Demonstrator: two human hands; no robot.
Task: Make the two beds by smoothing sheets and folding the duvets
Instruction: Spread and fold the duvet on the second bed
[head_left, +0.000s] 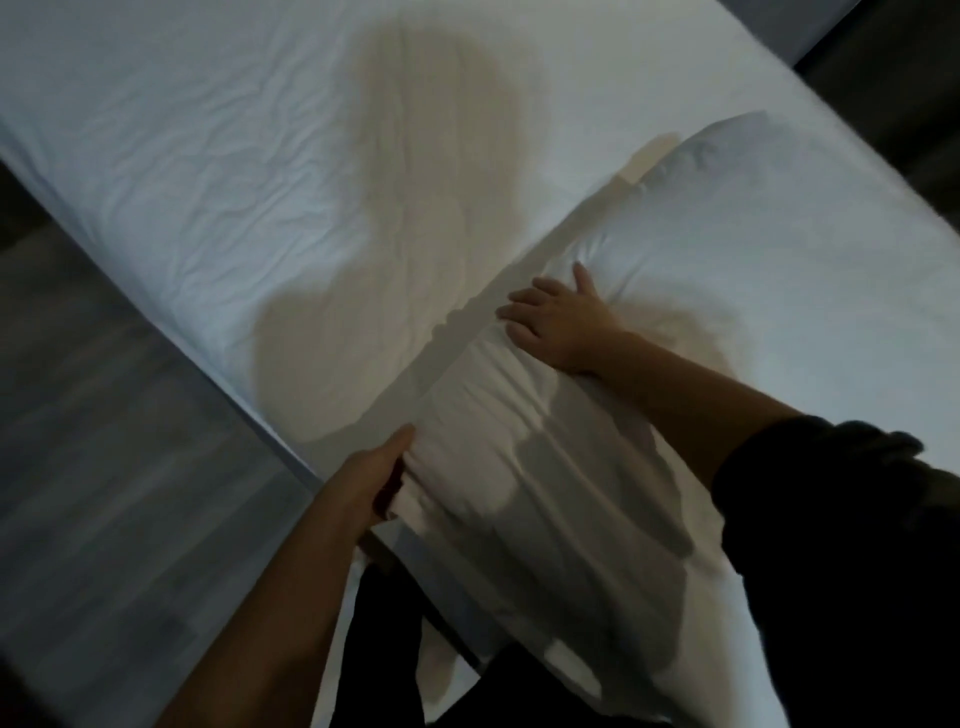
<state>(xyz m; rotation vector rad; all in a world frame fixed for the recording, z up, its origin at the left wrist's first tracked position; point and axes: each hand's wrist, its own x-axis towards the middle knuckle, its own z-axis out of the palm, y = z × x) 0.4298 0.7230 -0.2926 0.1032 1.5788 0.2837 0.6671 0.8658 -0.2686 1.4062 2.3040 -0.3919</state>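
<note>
A dark sleeve (831, 519) and two bare forearms are seen closest, reaching from the bottom of the view over a bed. The near edge of a thick white duvet (545, 457) is gripped by the left hand (376, 473), with the thumb on top and the fingers tucked under the cloth. The right hand (561, 325) is laid flat on the duvet further along, fingers spread, with nothing held. The duvet is spread across the bed from its near edge up to the right, over a creased white sheet (208, 171). Grey floor (104, 441) is seen to the left. If the gripped edge is tugged unevenly, the fold may be pulled askew, or the bulk may be dragged off the bed's edge. No label, brand or writing can be made out.
</note>
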